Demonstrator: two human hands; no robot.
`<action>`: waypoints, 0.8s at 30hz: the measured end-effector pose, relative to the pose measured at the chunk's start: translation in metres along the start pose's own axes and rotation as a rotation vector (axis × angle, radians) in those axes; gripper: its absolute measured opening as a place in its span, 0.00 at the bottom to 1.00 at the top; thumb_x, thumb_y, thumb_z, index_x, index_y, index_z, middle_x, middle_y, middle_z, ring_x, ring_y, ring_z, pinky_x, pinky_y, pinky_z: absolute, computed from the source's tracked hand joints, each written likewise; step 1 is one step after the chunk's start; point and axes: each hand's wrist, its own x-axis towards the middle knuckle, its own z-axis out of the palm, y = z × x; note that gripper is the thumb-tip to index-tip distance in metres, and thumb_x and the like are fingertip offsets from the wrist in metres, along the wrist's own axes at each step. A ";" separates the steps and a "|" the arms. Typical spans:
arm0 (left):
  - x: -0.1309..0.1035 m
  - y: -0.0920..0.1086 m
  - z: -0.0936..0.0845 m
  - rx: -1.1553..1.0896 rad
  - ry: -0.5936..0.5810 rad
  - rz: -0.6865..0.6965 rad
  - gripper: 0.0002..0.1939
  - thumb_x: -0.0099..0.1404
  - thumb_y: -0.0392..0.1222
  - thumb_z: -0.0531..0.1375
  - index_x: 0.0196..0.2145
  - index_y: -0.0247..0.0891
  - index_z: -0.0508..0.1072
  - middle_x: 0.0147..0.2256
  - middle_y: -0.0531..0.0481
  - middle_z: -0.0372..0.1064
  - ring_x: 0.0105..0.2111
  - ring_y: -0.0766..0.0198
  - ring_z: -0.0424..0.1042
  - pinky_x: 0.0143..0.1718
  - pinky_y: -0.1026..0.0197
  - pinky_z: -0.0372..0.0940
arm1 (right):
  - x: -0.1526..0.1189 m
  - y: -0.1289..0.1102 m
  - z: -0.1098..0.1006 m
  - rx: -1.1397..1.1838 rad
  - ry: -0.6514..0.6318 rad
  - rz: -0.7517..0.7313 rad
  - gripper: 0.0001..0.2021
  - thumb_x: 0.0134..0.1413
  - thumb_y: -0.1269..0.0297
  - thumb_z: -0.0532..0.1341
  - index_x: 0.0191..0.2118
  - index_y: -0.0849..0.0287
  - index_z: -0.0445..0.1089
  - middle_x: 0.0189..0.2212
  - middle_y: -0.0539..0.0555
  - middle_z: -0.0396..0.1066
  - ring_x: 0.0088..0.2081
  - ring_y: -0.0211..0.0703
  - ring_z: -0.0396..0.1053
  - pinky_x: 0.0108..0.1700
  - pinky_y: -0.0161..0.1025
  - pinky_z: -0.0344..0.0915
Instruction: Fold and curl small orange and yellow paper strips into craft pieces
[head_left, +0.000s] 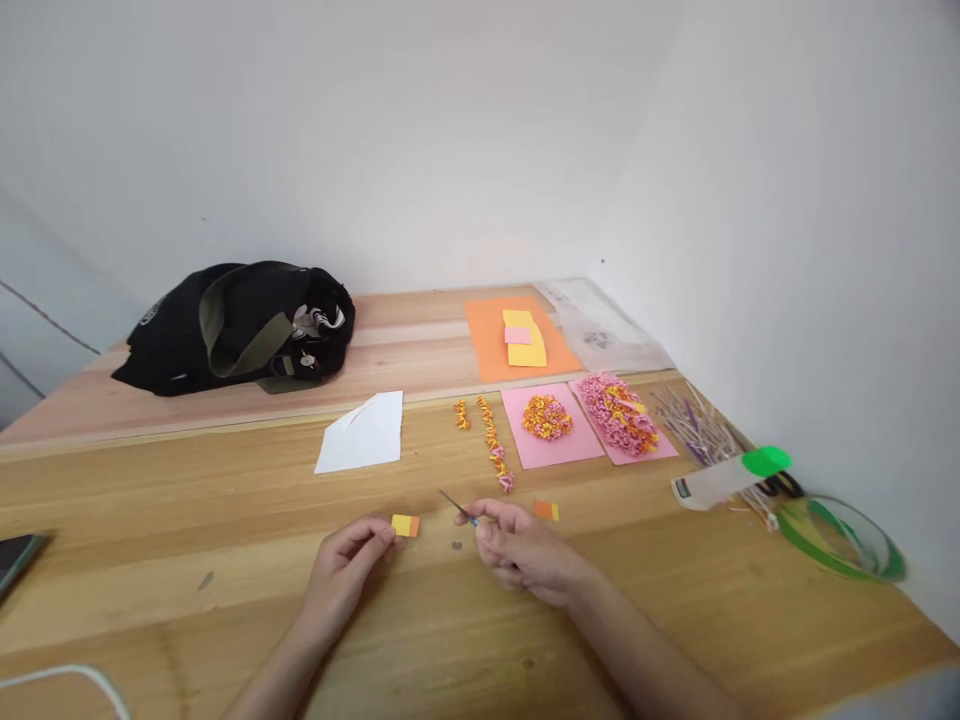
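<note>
Between the thumb and fingers of my left hand (351, 560) is a small yellow and orange paper piece (405, 525), pinched at its left edge. My right hand (521, 548) is closed round a pair of small scissors (457, 506). Their thin dark blades point up and left toward the paper, apart from it; the handles are mostly hidden by my fingers. Another small orange and yellow paper piece (547, 510) lies on the table just beyond my right hand. A row of curled pink and orange paper bits (491, 440) lies farther off, beside a shorter row (461, 414).
Pink sheets (517, 455) bear a small pile (547, 417) and a larger pile (619, 415) of curled bits. Behind are orange paper (484, 345) and a black bag (247, 325). White paper (367, 435) lies left; green tape (840, 540) and thin sticks (694, 425) lie right.
</note>
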 end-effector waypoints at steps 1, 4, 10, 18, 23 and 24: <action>0.001 -0.001 0.001 0.006 -0.004 0.005 0.16 0.54 0.50 0.61 0.18 0.37 0.72 0.20 0.50 0.66 0.24 0.64 0.65 0.29 0.64 0.59 | 0.000 0.000 0.000 0.000 -0.008 -0.007 0.29 0.40 0.43 0.71 0.41 0.59 0.66 0.15 0.37 0.49 0.17 0.26 0.37 0.17 0.31 0.32; 0.001 -0.002 0.004 0.023 -0.008 0.040 0.15 0.53 0.50 0.61 0.18 0.36 0.73 0.21 0.49 0.68 0.25 0.63 0.65 0.29 0.64 0.60 | 0.000 0.001 -0.001 -0.017 -0.040 -0.014 0.27 0.43 0.44 0.70 0.41 0.61 0.66 0.15 0.37 0.51 0.16 0.25 0.37 0.17 0.31 0.32; -0.002 -0.001 0.009 -0.003 0.014 0.105 0.14 0.53 0.49 0.59 0.17 0.37 0.72 0.20 0.49 0.69 0.24 0.63 0.66 0.29 0.63 0.61 | 0.005 0.006 -0.011 -0.060 -0.119 0.032 0.24 0.52 0.45 0.65 0.43 0.63 0.68 0.17 0.39 0.52 0.15 0.24 0.39 0.17 0.30 0.31; 0.001 -0.004 0.010 -0.119 0.026 0.115 0.15 0.54 0.50 0.57 0.18 0.36 0.70 0.18 0.52 0.64 0.21 0.65 0.62 0.25 0.64 0.59 | 0.008 0.002 -0.004 -0.128 -0.015 0.071 0.29 0.48 0.42 0.66 0.44 0.64 0.69 0.15 0.38 0.51 0.15 0.25 0.38 0.16 0.30 0.31; 0.000 -0.005 0.009 -0.170 0.012 0.073 0.15 0.55 0.50 0.56 0.18 0.38 0.68 0.18 0.54 0.62 0.23 0.66 0.62 0.28 0.64 0.59 | 0.008 -0.001 0.015 -0.195 0.149 0.042 0.28 0.46 0.41 0.66 0.38 0.65 0.72 0.15 0.38 0.48 0.16 0.25 0.38 0.17 0.30 0.31; 0.001 -0.006 0.009 -0.175 0.007 0.063 0.14 0.55 0.49 0.56 0.19 0.38 0.68 0.19 0.54 0.62 0.23 0.66 0.62 0.28 0.64 0.59 | 0.009 -0.001 0.017 -0.190 0.162 0.030 0.28 0.45 0.40 0.67 0.38 0.65 0.73 0.15 0.38 0.48 0.16 0.25 0.37 0.18 0.30 0.31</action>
